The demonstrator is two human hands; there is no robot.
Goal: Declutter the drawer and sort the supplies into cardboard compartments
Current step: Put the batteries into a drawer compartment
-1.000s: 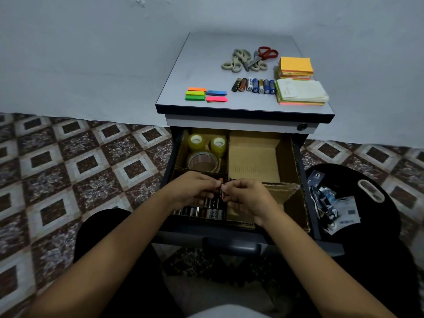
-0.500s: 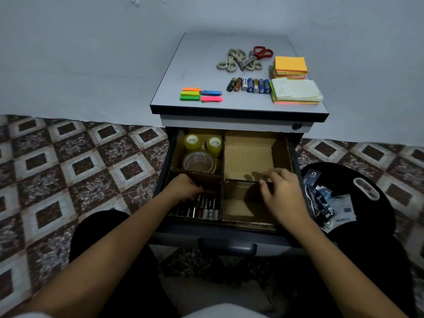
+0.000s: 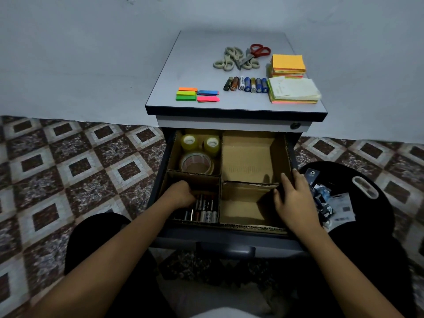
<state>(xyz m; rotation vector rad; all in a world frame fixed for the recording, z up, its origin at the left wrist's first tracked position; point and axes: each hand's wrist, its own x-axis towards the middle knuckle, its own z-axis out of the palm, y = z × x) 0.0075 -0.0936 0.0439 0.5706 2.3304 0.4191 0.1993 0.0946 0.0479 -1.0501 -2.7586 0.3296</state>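
The open drawer holds a cardboard insert with several compartments. The back left one holds three tape rolls. Several batteries lie in the front left one. My left hand reaches into that compartment with its fingers curled down among the batteries, the fingertips hidden. My right hand rests against the insert's right wall, fingers fairly straight and thumb by the divider. The back right compartment and the front right compartment hold nothing.
On the cabinet top lie scissors, a row of batteries, sticky-note stacks, a paper pad and coloured flags. A black round seat with torn packets stands to the right. Patterned tiles cover the floor.
Both hands held one battery over the front left compartment. My left hand then dropped into that compartment, and my right hand moved right to the insert's right wall.
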